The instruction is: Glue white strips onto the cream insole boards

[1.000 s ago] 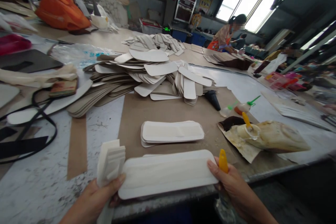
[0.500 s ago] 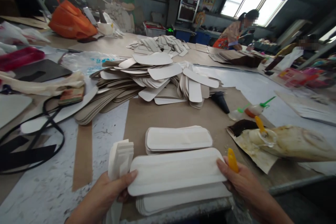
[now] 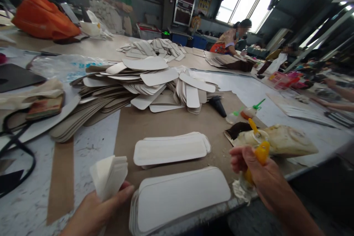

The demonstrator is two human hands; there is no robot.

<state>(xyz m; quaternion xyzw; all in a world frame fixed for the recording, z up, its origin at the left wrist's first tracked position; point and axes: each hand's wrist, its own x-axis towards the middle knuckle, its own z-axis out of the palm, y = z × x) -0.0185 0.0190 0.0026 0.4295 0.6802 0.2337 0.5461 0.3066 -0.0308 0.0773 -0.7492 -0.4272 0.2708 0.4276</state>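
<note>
My left hand (image 3: 101, 210) is closed around a sheaf of thin white strips (image 3: 110, 177), fanned out above the fingers. A yellow-handled tool (image 3: 261, 155) is gripped in my right hand (image 3: 257, 171); its lower end, below the palm, looks whitish and clumped, and its kind is unclear. Between the hands, at the table's front edge, lies a stack of long white rounded panels (image 3: 184, 199), touched by neither hand. Just behind it is a second stack of panels (image 3: 171, 149), the top one bearing a cream strip along its middle.
A large heap of white and grey panels (image 3: 155, 81) covers the table's middle. To the right lie a glue-stained container (image 3: 290, 140) with a yellow handle in it, small green-tipped bottles (image 3: 251, 110) and a black cone (image 3: 217, 106). An orange bag (image 3: 44, 16) sits far left; co-workers are beyond.
The panel held between both hands now lies on the rear stack, released. My hands have moved apart, still holding the strips and the tool. The view has shifted to the right.
</note>
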